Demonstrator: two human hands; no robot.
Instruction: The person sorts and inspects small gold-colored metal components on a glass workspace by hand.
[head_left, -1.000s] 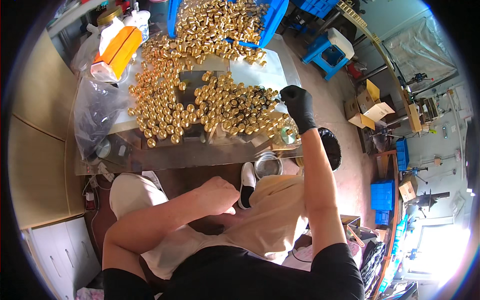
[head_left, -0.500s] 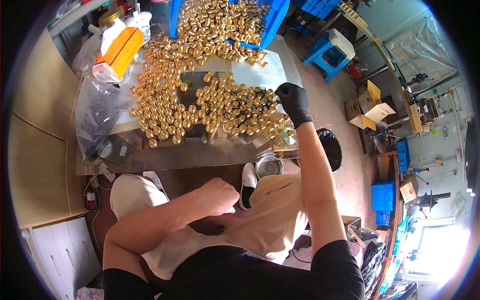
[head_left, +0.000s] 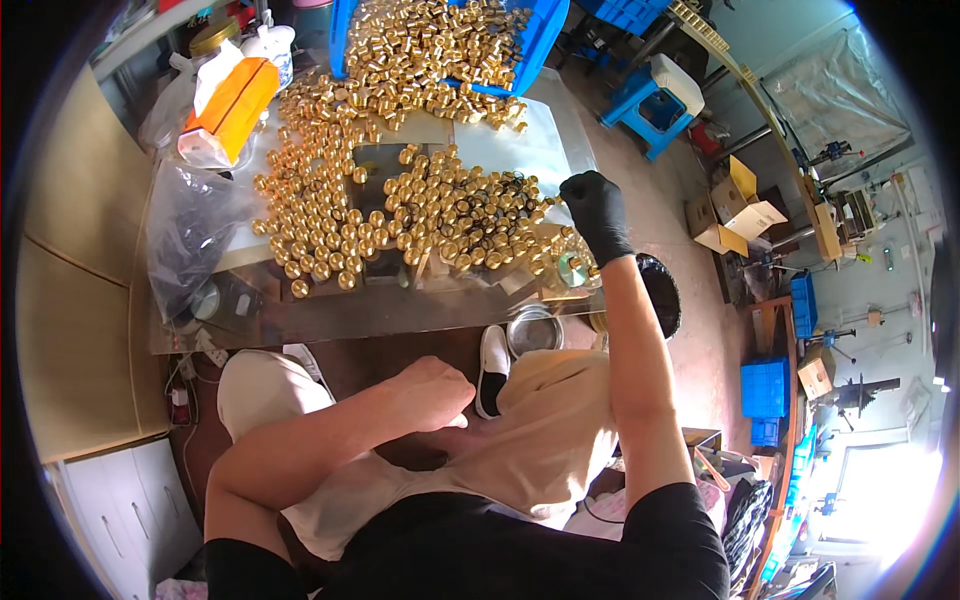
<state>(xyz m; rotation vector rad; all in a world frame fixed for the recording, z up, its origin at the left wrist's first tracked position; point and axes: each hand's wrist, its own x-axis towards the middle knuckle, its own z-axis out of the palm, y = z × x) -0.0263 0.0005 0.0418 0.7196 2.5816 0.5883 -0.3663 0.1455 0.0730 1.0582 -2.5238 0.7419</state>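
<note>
Many gold-coloured metal caps (head_left: 320, 215) lie spread over the table, with a denser group (head_left: 450, 205) nearer its right side. Thin black rings (head_left: 492, 222) lie among that group. My right hand (head_left: 600, 215), in a black glove, is at the right edge of the group, its fingers curled together; whatever they hold is hidden. Bare and closed, my left hand (head_left: 432, 393) is held over my lap, away from the table. Its inner side is turned from view.
A blue crate (head_left: 540, 50) at the back spills more caps onto the table. An orange tissue pack (head_left: 230, 110) and a clear plastic bag (head_left: 185, 230) are at the left. Below the front edge is a metal bowl (head_left: 535, 330). A black-lined bin (head_left: 657, 295) stands at right.
The table and its contents sit slightly further left in the picture. My right hand has shifted slightly right, away from the caps, fingers still curled. My left hand stays closed over my lap.
</note>
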